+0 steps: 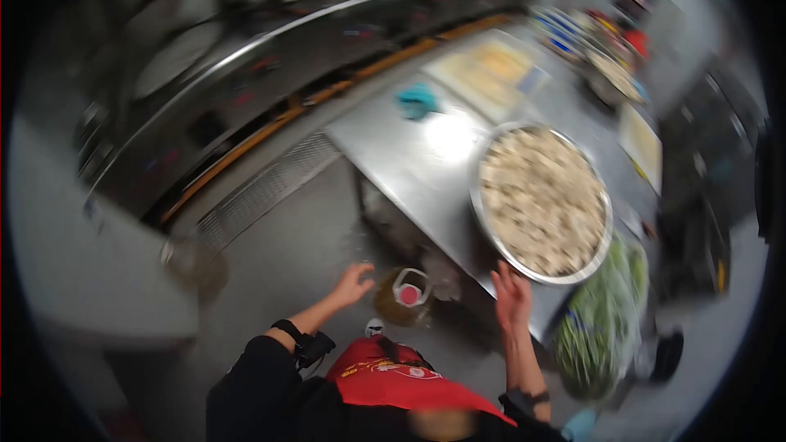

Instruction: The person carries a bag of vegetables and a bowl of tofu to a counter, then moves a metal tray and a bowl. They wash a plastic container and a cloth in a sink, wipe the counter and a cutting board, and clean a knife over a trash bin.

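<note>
My right hand [512,299] is at the near edge of the steel table [385,155], fingers stretched out and apart, with fingertips right at the rim of a wide metal basin [480,205]. Pale beige chopped pieces [540,196], blurred, heap the basin to its rim. Away from the table, my left hand [354,285] hangs open over the floor, its fingers loosely bent and nothing in them. Just beside it, a big plastic jug [403,299] of yellowish liquid with a white handle and a red cap stands low by the table's side.
A clear bag of long green vegetables [602,319] lies right of the basin. Further back on the table are a teal cloth [417,101], a tray of yellowish food [487,69] and another full bowl [612,80]. A stove line [327,41] runs along the left, above a floor grate [266,188].
</note>
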Available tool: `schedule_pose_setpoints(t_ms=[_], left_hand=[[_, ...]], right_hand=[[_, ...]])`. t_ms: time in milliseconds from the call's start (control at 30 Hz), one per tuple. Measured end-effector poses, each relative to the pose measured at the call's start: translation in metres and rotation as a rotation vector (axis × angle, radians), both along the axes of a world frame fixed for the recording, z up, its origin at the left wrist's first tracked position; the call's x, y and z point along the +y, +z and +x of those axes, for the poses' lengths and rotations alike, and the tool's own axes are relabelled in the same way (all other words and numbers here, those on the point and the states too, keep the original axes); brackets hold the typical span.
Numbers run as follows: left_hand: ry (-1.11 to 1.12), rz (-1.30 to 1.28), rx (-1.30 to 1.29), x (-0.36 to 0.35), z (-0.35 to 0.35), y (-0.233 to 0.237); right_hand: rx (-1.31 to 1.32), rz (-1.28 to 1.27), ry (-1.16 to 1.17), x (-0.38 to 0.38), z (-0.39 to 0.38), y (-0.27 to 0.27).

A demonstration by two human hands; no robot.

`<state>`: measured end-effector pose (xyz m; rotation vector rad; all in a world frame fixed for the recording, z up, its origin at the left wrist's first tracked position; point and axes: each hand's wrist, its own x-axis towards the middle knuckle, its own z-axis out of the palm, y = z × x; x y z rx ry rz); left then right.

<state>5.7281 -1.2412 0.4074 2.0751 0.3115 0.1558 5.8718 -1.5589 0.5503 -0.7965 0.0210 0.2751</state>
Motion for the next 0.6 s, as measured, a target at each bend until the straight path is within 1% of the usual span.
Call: schedule_pose_setpoints(t_ms=[33, 67, 100, 133, 167, 200, 233, 267, 300, 333, 367, 433, 533, 600], left_hand=[[0.024, -0.096, 0.103, -0.004, -0.029, -0.02], [0.116, -0.236, 0.257, -0.016, -0.061, -0.021], [0.166, -0.253, 0.265, -0.023, -0.092, -0.038], [0.152, -0.275, 0.29, -0.028, -0.122, -0.055], [0.201, -0.275, 0.368, -0.033, -0.149, -0.065], [0.25, -0.28, 0.446, -0.038, -0.171, -0.071], [0.25, -0.298, 0.464, -0.04, -0.189, -0.074], [0.284, -0.331, 0.459, -0.046, -0.204, -0.074], [0.34, -0.389, 0.54, -0.046, -0.219, -0.07], [0.394, -0.452, 0.62, -0.046, -0.23, -0.066], [0.445, -0.492, 0.636, -0.042, -0.239, -0.065], [0.546, -0.576, 0.667, -0.038, -0.247, -0.072], [0.684, -0.694, 0.609, -0.021, -0.254, -0.104], [0.76, -0.696, 0.53, -0.009, -0.243, -0.099]], right_hand=[[-0.017, 0.011, 0.035, -0.008, -0.001, 0.002], [-0.025, -0.005, 0.074, -0.025, 0.0, -0.014], [-0.019, 0.002, 0.131, -0.035, -0.001, -0.024], [0.022, -0.015, 0.175, -0.053, -0.013, -0.032], [0.095, 0.006, 0.243, -0.063, -0.018, -0.046], [0.148, 0.051, 0.352, -0.065, -0.016, -0.065], [0.159, 0.013, 0.407, -0.072, -0.027, -0.078], [0.24, -0.01, 0.441, -0.064, -0.029, -0.081], [0.316, -0.025, 0.477, -0.054, -0.031, -0.092], [0.352, -0.084, 0.51, -0.042, -0.032, -0.103], [0.407, -0.139, 0.521, -0.029, -0.04, -0.107], [0.437, -0.161, 0.612, -0.003, -0.04, -0.112], [0.455, -0.228, 0.679, 0.046, -0.036, -0.126], [0.448, -0.289, 0.699, 0.072, -0.018, -0.139]])
